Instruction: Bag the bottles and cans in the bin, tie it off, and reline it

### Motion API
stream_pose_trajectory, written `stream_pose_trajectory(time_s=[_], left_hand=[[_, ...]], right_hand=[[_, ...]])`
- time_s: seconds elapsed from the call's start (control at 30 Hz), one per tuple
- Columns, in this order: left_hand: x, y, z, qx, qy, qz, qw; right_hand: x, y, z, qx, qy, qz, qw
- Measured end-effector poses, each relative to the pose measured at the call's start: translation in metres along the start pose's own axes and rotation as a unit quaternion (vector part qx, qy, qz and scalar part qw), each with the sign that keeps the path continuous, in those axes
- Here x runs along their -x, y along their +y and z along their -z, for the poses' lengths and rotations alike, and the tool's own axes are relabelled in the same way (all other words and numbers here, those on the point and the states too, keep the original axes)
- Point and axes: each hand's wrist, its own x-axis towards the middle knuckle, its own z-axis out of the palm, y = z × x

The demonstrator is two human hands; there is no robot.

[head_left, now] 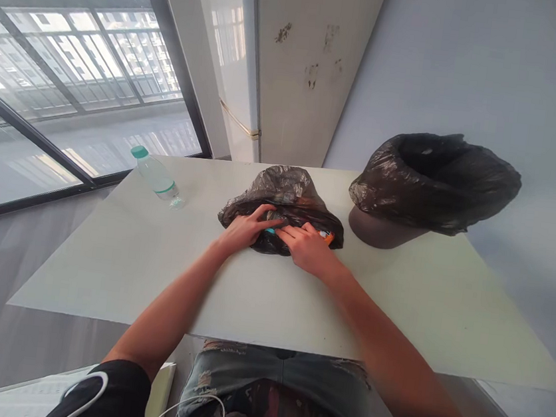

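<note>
A black plastic bag [285, 184] lies on the white table in front of me, its mouth facing my body. At the left of its mouth, my left hand [248, 230] has its fingers closed on the thin plastic. My right hand [310, 247] grips at the right of the mouth, its fingers pointing left and almost meeting the left ones. Between and beside the hands, small bits of blue and an orange packet [327, 237] show inside the bag. The fingertips are partly hidden in the dark folds, and so is most of what the bag holds.
A dark bin [380, 230] lined with another black bag [382, 173] stands on the right of the white table [149, 281], near the wall. On the left is a clear bottle [156, 174] with a green cap. Behind the table stands a fridge [304, 104]; glass doors are left.
</note>
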Motion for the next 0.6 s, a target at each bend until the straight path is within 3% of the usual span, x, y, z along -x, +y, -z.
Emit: stream_pose_trajectory(time_s=[0.17, 0.37, 0.53, 0.6], left_hand=[[0.000, 0.002, -0.003, -0.015, 0.048, -0.031, 0.998], [0.003, -0.001, 0.002, 0.070, 0.187, -0.055, 0.978], [0.007, 0.004, 0.029, 0.228, 0.280, -0.070, 0.930], [0.009, 0.007, 0.047, 0.312, 0.328, -0.057, 0.890]], right_hand=[[0.000, 0.002, -0.001, -0.016, -0.014, 0.014, 1.000], [-0.001, 0.004, 0.002, -0.002, -0.018, -0.029, 0.999], [-0.001, 0.006, 0.003, 0.007, -0.026, -0.053, 0.998], [-0.001, 0.007, 0.003, 0.016, -0.038, -0.063, 0.997]])
